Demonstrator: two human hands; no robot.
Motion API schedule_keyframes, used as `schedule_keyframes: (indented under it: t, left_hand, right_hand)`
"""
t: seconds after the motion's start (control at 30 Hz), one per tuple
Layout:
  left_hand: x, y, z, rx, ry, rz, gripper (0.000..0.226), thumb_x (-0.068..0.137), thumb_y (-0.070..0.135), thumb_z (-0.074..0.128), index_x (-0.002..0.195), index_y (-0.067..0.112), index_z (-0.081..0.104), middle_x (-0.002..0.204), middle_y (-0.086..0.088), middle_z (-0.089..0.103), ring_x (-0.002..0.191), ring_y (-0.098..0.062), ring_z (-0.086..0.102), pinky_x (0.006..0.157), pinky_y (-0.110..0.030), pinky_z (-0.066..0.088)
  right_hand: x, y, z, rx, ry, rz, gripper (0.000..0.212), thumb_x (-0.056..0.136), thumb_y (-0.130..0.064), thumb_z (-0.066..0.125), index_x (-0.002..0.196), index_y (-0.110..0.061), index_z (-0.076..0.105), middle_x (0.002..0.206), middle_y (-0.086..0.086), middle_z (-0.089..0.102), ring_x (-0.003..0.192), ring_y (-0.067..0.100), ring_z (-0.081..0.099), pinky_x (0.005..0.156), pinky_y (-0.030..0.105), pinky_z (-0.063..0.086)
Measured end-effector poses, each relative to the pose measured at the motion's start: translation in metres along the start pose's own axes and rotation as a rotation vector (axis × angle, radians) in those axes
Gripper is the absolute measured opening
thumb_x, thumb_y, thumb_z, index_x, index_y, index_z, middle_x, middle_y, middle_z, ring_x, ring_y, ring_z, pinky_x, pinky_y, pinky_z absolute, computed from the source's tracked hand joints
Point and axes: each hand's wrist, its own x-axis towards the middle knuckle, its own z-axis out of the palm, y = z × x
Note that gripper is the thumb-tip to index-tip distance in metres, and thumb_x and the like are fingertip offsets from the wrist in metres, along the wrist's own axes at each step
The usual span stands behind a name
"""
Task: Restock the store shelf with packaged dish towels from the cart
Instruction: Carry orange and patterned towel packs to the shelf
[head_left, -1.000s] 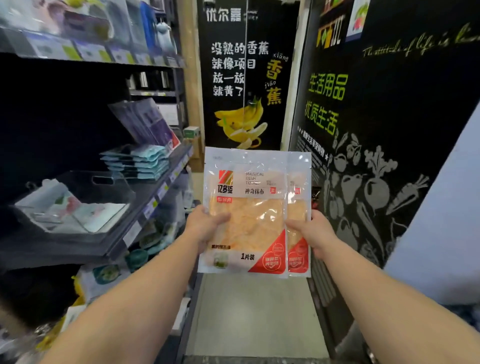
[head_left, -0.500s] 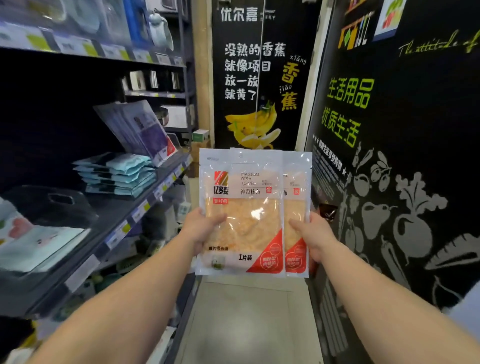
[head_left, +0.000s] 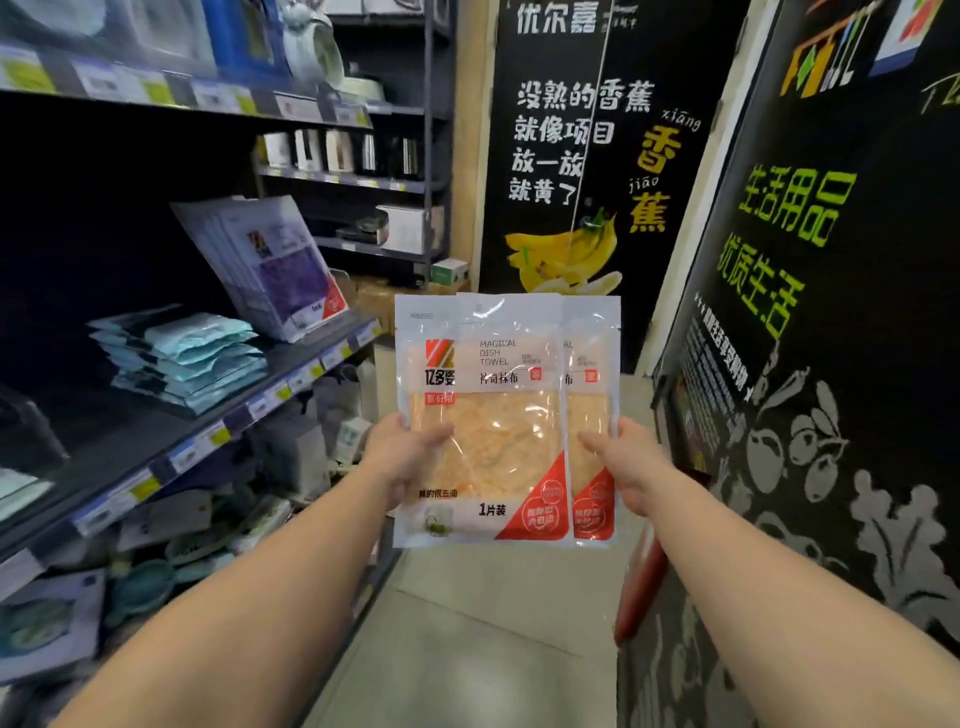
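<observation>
Two packs (head_left: 488, 415) beside stocked shelf (head_left: 218, 436)

Your arms are bare from the bottom of the frame up to the wrists, no sleeve showing on either forearm. Your left hand (head_left: 402, 457) has no glove, ring or watch that I can see. Same for your right hand (head_left: 631, 462): bare, no band at the wrist. Thumbs face the camera on both; nails too blurred to describe.
</observation>
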Motion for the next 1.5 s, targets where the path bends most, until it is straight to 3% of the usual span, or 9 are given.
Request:
schedule_keyframes:
  t: [0.27, 0.4, 0.53, 0.77, 0.9, 1.03, 1.2, 1.3, 1.5]
  left_hand:
    - [0.069, 0.010, -0.001, -0.001, 0.094, 0.010, 0.034, 0.082, 0.014, 0.078, 0.111, 0.011, 0.060, 0.101, -0.009, 0.074, 0.085, -0.028, 0.073, 0.069, -0.044, 0.060]
    - [0.122, 0.018, 0.003, -0.039, 0.085, 0.012, 0.031, 0.083, 0.014, 0.078, 0.109, 0.012, 0.060, 0.098, -0.008, 0.073, 0.081, -0.025, 0.073, 0.061, -0.039, 0.058]
    - [0.186, 0.039, 0.009, -0.057, 0.065, 0.017, 0.035, 0.081, 0.017, 0.080, 0.111, 0.013, 0.061, 0.099, -0.009, 0.075, 0.085, -0.028, 0.074, 0.075, -0.047, 0.060]
    - [0.299, 0.093, -0.009, -0.037, 0.078, 0.083, 0.030, 0.085, 0.016, 0.075, 0.111, 0.013, 0.060, 0.102, -0.008, 0.072, 0.087, -0.025, 0.071, 0.065, -0.038, 0.056]
    - [0.345, 0.108, -0.029, -0.049, 0.130, 0.106, 0.034, 0.085, 0.016, 0.076, 0.115, 0.011, 0.060, 0.105, -0.009, 0.073, 0.092, -0.027, 0.071, 0.078, -0.044, 0.058]
    - [0.377, 0.108, -0.051, -0.047, 0.206, 0.092, 0.035, 0.083, 0.015, 0.076, 0.115, 0.011, 0.061, 0.105, -0.009, 0.073, 0.096, -0.029, 0.070, 0.090, -0.051, 0.056]
    - [0.404, 0.106, -0.077, -0.066, 0.359, 0.087, 0.024, 0.082, 0.013, 0.078, 0.100, 0.015, 0.063, 0.097, -0.007, 0.074, 0.088, -0.026, 0.071, 0.079, -0.043, 0.057]
    - [0.413, 0.108, -0.089, -0.069, 0.487, 0.107, 0.022, 0.081, 0.010, 0.079, 0.094, 0.017, 0.063, 0.093, -0.005, 0.073, 0.087, -0.025, 0.070, 0.084, -0.045, 0.057]
    - [0.427, 0.111, -0.088, -0.119, 0.715, 0.122, 0.034, 0.077, 0.011, 0.084, 0.104, 0.011, 0.064, 0.098, -0.010, 0.075, 0.090, -0.029, 0.073, 0.084, -0.049, 0.060]
  right_hand:
    - [0.073, -0.018, 0.029, 0.006, -0.090, -0.006, 0.009, 0.097, -0.012, 0.061, 0.096, -0.021, 0.061, 0.095, 0.008, 0.073, 0.083, 0.028, 0.073, 0.075, 0.043, 0.059]
    - [0.119, -0.035, 0.042, -0.004, -0.085, -0.027, 0.011, 0.097, -0.010, 0.059, 0.106, -0.017, 0.061, 0.098, 0.010, 0.073, 0.084, 0.028, 0.073, 0.072, 0.042, 0.059]
    - [0.171, -0.063, 0.060, 0.000, -0.060, -0.055, 0.010, 0.097, -0.010, 0.059, 0.105, -0.017, 0.061, 0.096, 0.009, 0.073, 0.081, 0.026, 0.072, 0.061, 0.037, 0.056]
    - [0.267, -0.114, 0.121, 0.033, -0.059, -0.072, 0.008, 0.098, -0.010, 0.058, 0.102, -0.016, 0.061, 0.093, 0.007, 0.072, 0.078, 0.023, 0.071, 0.058, 0.034, 0.054]
    - [0.313, -0.124, 0.157, 0.064, -0.110, -0.069, 0.014, 0.100, -0.007, 0.053, 0.105, -0.017, 0.061, 0.092, 0.006, 0.071, 0.079, 0.021, 0.071, 0.060, 0.034, 0.053]
    - [0.355, -0.128, 0.192, 0.042, -0.182, -0.071, 0.014, 0.100, -0.009, 0.053, 0.100, -0.022, 0.059, 0.087, 0.003, 0.071, 0.073, 0.018, 0.070, 0.057, 0.032, 0.052]
    - [0.410, -0.133, 0.243, 0.022, -0.307, -0.053, 0.014, 0.101, -0.009, 0.050, 0.106, -0.020, 0.057, 0.098, 0.007, 0.071, 0.081, 0.023, 0.071, 0.057, 0.035, 0.054]
    - [0.444, -0.136, 0.277, 0.016, -0.395, -0.095, 0.017, 0.100, -0.004, 0.048, 0.099, -0.017, 0.057, 0.102, 0.013, 0.069, 0.088, 0.030, 0.070, 0.067, 0.039, 0.058]
    - [0.500, -0.149, 0.316, -0.004, -0.651, -0.140, 0.020, 0.095, 0.003, 0.050, 0.091, -0.016, 0.056, 0.080, 0.008, 0.068, 0.066, 0.023, 0.068, 0.058, 0.035, 0.055]
